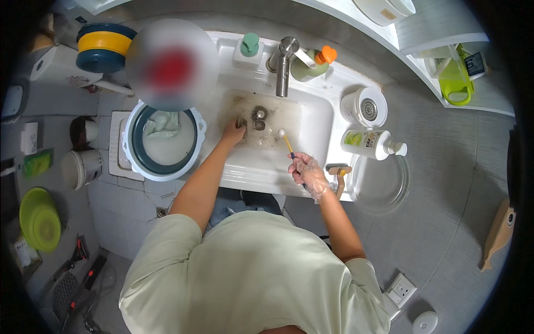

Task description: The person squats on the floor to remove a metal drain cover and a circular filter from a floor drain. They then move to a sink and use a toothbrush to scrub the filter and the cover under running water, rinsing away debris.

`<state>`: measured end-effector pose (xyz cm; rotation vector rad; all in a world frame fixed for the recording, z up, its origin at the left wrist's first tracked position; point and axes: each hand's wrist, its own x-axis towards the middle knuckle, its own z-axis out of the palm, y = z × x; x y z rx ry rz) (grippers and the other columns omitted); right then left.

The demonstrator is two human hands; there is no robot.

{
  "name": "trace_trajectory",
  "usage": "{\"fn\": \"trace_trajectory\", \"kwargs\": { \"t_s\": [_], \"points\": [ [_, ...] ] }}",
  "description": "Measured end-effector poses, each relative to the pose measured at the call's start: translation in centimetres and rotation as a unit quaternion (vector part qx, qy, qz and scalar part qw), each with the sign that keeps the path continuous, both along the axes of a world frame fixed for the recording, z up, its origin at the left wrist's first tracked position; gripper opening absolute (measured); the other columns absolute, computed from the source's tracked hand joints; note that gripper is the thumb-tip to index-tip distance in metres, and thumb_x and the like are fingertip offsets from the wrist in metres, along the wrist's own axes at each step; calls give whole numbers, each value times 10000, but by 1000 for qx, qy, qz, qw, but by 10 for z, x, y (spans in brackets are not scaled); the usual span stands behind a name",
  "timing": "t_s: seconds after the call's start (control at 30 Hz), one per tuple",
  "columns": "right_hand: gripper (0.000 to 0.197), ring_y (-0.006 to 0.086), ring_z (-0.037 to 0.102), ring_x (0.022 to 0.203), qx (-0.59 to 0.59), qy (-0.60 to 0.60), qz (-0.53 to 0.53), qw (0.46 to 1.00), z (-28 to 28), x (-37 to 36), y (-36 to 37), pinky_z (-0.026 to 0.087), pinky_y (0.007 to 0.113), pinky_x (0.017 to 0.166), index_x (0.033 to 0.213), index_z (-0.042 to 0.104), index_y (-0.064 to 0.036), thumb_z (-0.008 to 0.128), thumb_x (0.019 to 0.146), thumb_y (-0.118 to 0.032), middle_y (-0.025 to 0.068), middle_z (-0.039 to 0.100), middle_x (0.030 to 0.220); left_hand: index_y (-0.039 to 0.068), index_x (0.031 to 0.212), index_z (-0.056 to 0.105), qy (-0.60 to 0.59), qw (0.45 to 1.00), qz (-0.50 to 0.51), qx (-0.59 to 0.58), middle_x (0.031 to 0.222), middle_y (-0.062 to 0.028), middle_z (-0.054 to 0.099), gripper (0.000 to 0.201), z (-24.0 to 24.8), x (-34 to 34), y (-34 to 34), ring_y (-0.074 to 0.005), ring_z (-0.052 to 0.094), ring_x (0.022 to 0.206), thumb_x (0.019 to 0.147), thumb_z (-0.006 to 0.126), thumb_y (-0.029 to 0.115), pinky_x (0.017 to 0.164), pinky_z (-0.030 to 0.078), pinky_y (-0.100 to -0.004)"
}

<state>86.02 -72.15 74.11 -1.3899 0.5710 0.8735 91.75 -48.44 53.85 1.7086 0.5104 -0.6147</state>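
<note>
At the left of the sink basin (317,119), my bare left hand (234,132) reaches down with its fingers closed at a small dark item (242,122); its kind is too small to tell. My right hand (309,172), in a clear plastic glove, grips a thin yellow and dark blue stick (290,149) with a round white tip. The tip points toward the middle of the basin. Between the hands lies a metal drain (260,113) with a small round dark piece (260,125) just in front of it. Murky brownish water or residue covers the basin floor.
A chrome faucet (282,72) overhangs the basin. Bottles (367,143) and a white tub (364,107) stand on the right rim, near a wooden-handled brush (340,172). On the left, a blue-rimmed washbasin (201,129) holds water and pale cloth. A white shelf (361,28) juts out above.
</note>
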Motion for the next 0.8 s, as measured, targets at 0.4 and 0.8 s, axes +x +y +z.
{"fn": "trace_trajectory", "kwargs": {
  "t_s": [0.4, 0.8],
  "points": [
    [395, 139, 540, 621, -96, -248, 54, 963, 7, 14, 34, 418, 247, 536, 1272, 449, -92, 446, 877, -74, 84, 575, 736, 213, 1278, 428, 12, 655, 206, -727, 1318, -241, 382, 486, 152, 3, -23, -395, 374, 1219, 906, 340, 514, 995, 277, -591],
    [441, 372, 605, 828, -362, -418, 174, 815, -6, 4, 64, 484, 379, 734, 1195, 562, -155, 459, 800, 14, 279, 573, 935, 213, 1226, 445, -25, 619, 309, -722, 1227, -176, 462, 501, 148, 10, -69, -408, 396, 1175, 875, 271, 525, 976, 262, -625]
  ]
}}
